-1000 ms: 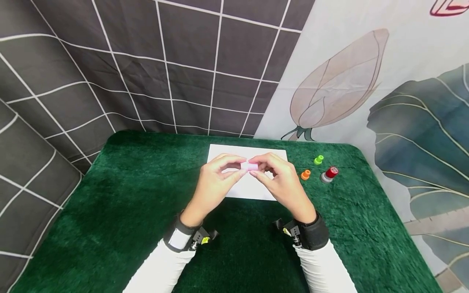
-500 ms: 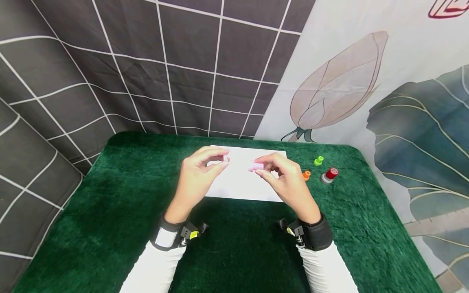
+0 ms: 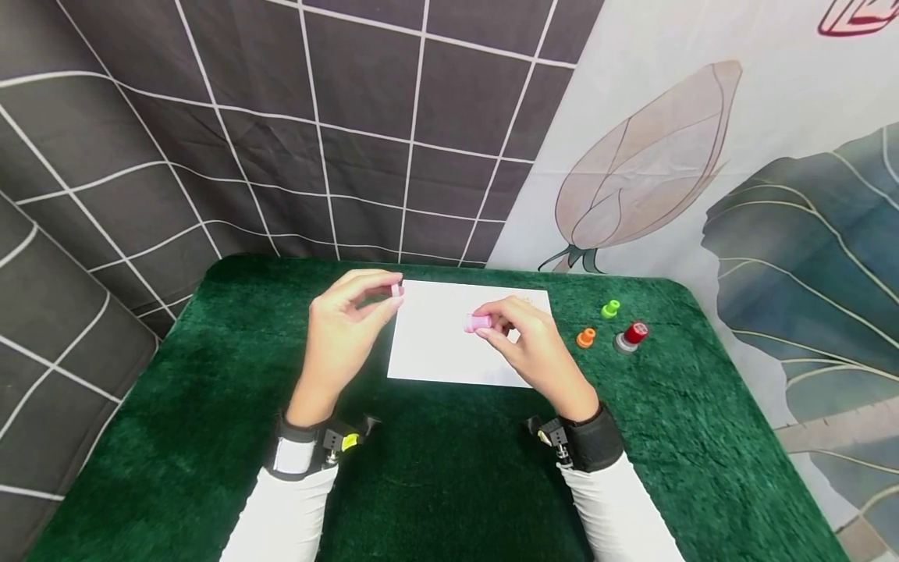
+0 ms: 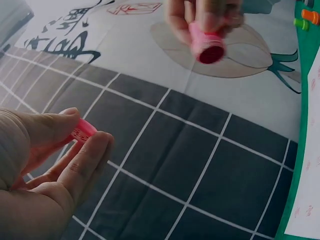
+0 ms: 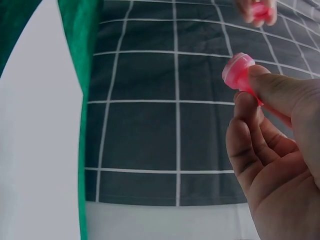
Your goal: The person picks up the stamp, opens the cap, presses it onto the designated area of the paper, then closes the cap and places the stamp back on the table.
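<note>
My left hand (image 3: 346,324) pinches a small pink cap (image 4: 83,130) between thumb and fingertips, just off the left edge of the white paper (image 3: 435,343). A pink stamp (image 3: 479,323) is in my right hand (image 3: 528,332), pinched by its narrow handle above the paper. Its wider round end faces left, towards the left hand, and shows a dark red face in the left wrist view. The cap and the stamp are well apart. Faint red marks show on the paper in the left wrist view.
Right of the paper stand an orange stamp (image 3: 586,337), a green stamp (image 3: 610,308) and a larger red stamp (image 3: 634,333) with a grey base. A green plush cloth (image 3: 232,406) covers the table. Patterned fabric (image 3: 365,156) hangs behind its far edge.
The hands were together at the pink stamp. The cap has come off, and my left hand has carried it left and slightly away from me. My right hand has stayed nearly in place.
</note>
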`<action>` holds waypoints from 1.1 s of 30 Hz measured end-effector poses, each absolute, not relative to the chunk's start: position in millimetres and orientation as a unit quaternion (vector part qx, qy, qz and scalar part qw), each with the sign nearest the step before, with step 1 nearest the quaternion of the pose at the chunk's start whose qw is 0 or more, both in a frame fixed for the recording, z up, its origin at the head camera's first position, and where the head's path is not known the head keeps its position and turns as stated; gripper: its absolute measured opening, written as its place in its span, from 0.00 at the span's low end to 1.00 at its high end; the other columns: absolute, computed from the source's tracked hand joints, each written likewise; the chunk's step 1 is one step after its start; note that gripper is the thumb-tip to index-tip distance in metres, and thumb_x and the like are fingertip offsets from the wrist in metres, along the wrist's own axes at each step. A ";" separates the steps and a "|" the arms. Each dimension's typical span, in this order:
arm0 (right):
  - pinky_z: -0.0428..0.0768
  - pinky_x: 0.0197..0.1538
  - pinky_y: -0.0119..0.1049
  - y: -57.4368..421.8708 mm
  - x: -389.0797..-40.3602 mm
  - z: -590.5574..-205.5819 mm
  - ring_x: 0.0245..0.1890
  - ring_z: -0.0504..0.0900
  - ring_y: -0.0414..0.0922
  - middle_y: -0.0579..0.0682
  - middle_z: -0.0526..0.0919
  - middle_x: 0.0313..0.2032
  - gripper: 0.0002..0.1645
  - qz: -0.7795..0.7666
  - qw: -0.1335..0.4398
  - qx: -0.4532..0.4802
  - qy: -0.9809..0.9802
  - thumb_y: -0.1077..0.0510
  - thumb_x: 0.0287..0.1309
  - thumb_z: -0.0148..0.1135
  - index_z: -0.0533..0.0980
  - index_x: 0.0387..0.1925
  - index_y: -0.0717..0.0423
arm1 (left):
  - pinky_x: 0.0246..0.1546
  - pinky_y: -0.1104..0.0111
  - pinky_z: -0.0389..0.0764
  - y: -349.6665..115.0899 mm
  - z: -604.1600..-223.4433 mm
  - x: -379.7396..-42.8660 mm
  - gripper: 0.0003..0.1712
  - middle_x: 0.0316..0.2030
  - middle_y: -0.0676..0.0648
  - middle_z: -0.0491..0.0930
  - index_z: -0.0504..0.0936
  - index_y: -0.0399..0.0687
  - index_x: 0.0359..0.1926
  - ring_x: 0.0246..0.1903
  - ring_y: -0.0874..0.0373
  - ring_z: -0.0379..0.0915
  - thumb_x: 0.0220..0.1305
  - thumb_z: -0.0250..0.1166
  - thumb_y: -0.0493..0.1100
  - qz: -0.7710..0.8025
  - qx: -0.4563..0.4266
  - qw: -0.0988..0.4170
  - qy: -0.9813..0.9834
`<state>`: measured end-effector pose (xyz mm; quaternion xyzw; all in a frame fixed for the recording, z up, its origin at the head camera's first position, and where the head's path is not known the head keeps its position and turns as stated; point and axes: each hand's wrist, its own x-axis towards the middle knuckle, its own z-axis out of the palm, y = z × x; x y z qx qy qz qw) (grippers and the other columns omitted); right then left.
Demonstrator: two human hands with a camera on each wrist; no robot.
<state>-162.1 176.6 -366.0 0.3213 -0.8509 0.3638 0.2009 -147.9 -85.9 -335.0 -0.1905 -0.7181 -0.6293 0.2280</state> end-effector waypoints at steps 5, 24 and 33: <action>0.78 0.27 0.41 167.8 -172.1 -373.7 0.29 0.72 0.38 0.44 0.79 0.31 0.08 0.340 0.174 0.327 -0.865 0.59 0.57 0.68 0.81 0.40 0.52 | 0.49 0.66 0.84 -93.8 -335.2 -150.1 0.15 0.45 0.41 0.83 0.85 0.38 0.47 0.44 0.55 0.81 0.56 0.70 0.33 -0.636 -0.183 0.248 -0.708; 0.79 0.35 0.35 119.4 -232.9 -396.5 0.31 0.74 0.40 0.45 0.80 0.32 0.08 0.228 0.047 0.377 -0.897 0.57 0.59 0.66 0.80 0.40 0.53 | 0.49 0.69 0.84 -113.7 -325.2 -149.1 0.17 0.43 0.37 0.83 0.85 0.33 0.45 0.42 0.51 0.82 0.51 0.71 0.27 -0.635 -0.168 0.316 -0.684; 0.82 0.41 0.36 100.0 -251.4 -409.4 0.34 0.77 0.41 0.50 0.82 0.33 0.04 0.178 0.032 0.406 -0.896 0.62 0.59 0.64 0.81 0.37 0.56 | 0.49 0.70 0.84 -124.4 -323.6 -151.4 0.16 0.41 0.39 0.84 0.85 0.27 0.43 0.40 0.51 0.83 0.49 0.70 0.23 -0.660 -0.164 0.343 -0.648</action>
